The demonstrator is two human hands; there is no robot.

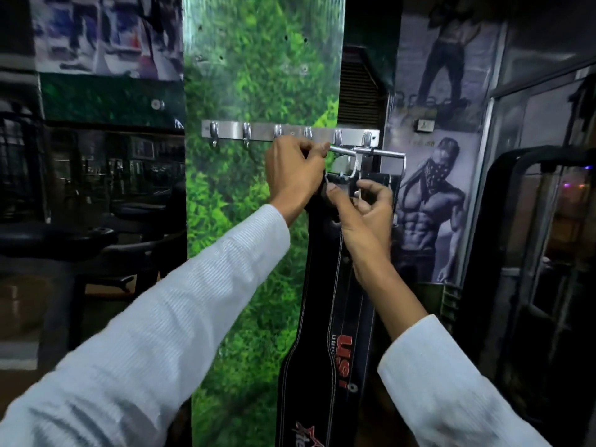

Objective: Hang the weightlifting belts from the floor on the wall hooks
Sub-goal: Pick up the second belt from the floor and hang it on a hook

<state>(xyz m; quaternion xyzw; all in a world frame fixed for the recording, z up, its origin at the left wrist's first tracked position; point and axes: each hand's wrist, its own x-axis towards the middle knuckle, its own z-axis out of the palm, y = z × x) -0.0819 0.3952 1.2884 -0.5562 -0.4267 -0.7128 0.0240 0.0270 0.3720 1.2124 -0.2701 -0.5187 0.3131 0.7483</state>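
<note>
At the wall, just below the shiny metal hook rail [290, 133], both hands were up at the top end of a black belt [329, 317]. The left hand [295, 175] was closed, pinching the top of the belt and a silver bar of the buckle [346, 171] with its fingers. The right hand [367, 209] was curled shut lower down, with its thumb pressed on the belt just under the buckle. The two hands were almost touching.

The belt hung straight down from the hands. Its long line ran up and down, and it got wider near the bottom, where red and white letters showed. It looked thick and stiff, like leather, with pale stitching along the edges. The buckle was smooth, bright metal made of thin bent bars.

The rail was flat and silver, with a row of small rounded hooks. It sat on a green panel [251, 221] printed with leaves. The nearest hook [308, 133] was right above the left hand, so that hand looked best placed to lift the buckle up and over it. A second silver buckle [377, 156] already hung from the hooks at the right end of the rail.
</note>
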